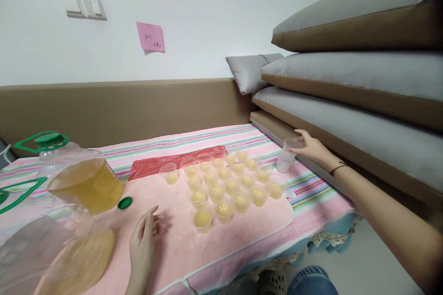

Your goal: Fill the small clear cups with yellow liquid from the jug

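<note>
My right hand (306, 146) reaches to the right side of the bed, its fingers round the rim of a stack of clear plastic cups (285, 159). My left hand (147, 235) rests over the pink mat (173, 244), fingers loosely apart and holding nothing. Between the hands stand several clear cups of pale yellow liquid (224, 211), set close together in rows. A green cap (125, 203) lies above my left hand. At the left, a large clear jug of yellow liquid (92, 184) lies tilted near a second jug (86, 258).
A red plastic bag (148, 167) lies behind the cups. Stacked grey and brown cushions (346, 73) rise at the right, beside my right arm. A brown padded board (121, 110) runs along the wall. The cloth's ruffled edge (332, 238) hangs at the front right.
</note>
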Available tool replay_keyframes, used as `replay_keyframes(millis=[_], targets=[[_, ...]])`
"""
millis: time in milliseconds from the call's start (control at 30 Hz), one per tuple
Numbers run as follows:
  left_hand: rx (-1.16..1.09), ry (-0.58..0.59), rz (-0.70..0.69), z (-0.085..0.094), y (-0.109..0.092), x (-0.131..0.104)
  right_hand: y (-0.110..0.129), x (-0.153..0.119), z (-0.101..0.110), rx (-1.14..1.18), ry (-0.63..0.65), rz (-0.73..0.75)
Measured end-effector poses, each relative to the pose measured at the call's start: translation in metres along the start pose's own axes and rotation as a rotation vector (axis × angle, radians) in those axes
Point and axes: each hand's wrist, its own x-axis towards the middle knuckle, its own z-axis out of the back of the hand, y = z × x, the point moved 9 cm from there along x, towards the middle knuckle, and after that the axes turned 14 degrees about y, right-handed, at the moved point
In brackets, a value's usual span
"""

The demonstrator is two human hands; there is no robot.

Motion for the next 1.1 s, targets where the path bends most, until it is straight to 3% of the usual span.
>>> replay_keyframes(millis=[133, 267, 467, 600, 700, 867, 967, 1100], targets=[[-0.052, 0.000, -0.055, 0.001, -0.006, -0.001, 0.054, -0.009, 0.028, -0.030, 0.000, 0.123], [-0.126, 0.011, -0.122, 0.000, -0.013, -0.007, 0.140, -0.033, 0.019, -0.039, 0.078, 0.290], [-0.117, 0.029, -0.186, 0.003, -0.023, -0.021, 0.290, -0.093, -0.054, 0.017, 0.326, 0.586], [-0.080, 0.051, -0.222, 0.015, -0.029, -0.032, 0.356, -0.123, -0.117, 0.060, 0.446, 0.750], [-0.047, 0.066, -0.249, 0.027, -0.032, -0.040, 0.378, -0.134, -0.165, 0.044, 0.504, 0.779], [0.022, 0.115, -0.291, 0.038, -0.039, -0.052, 0.392, -0.147, -0.229, -0.015, 0.576, 0.772], [0.047, 0.128, -0.310, 0.042, -0.043, -0.057, 0.394, -0.154, -0.251, -0.054, 0.596, 0.777], [0.049, 0.105, -0.340, 0.047, -0.049, -0.065, 0.393, -0.158, -0.264, -0.098, 0.595, 0.772]])
